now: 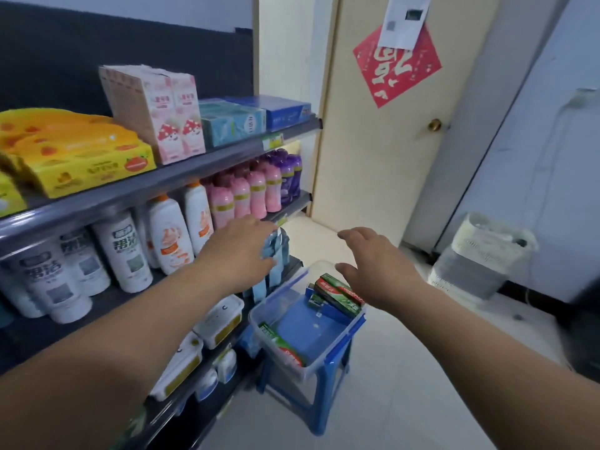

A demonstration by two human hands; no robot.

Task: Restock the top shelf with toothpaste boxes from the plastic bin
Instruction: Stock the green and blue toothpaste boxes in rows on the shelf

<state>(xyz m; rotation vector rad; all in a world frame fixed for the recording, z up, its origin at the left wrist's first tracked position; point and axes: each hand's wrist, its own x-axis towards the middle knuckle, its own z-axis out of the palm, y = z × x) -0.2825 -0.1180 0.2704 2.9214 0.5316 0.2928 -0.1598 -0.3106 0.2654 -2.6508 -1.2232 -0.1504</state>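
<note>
Forearms, both bare, reach forward from the bottom edge of the frame; they are the nearest things to the lens.

Head view, hands:
- left hand: fingers apart and loosely extended, holding nothing. It hangs in front of the shelving, level with the lower bottle shelf.
- right hand: fingers apart and slightly bent, palm down, holding nothing. It hovers over the far right corner of the plastic bin, not touching it.

Head view, task items:
- The bin is clear-walled and sits on a blue stool, just beside the shelving.
- Inside, green-and-red toothpaste boxes lean in the far right corner.
- At least one more, the near box, lies against the left wall.
- Between the two groups the blue bottom of the bin is bare.
- top shelf, left to right: yellow boxes, pink cartons, teal boxes, blue boxes.
- No green-and-red box is visible up there. I cannot tell whether the teal or blue boxes are toothpaste.

Progress (judgement): the bin looks mostly emptied, but the frame cannot confirm where its stock went. A small number of boxes remain to move, and none is in hand. The right hand looks best placed to take the far-corner group.
</note>
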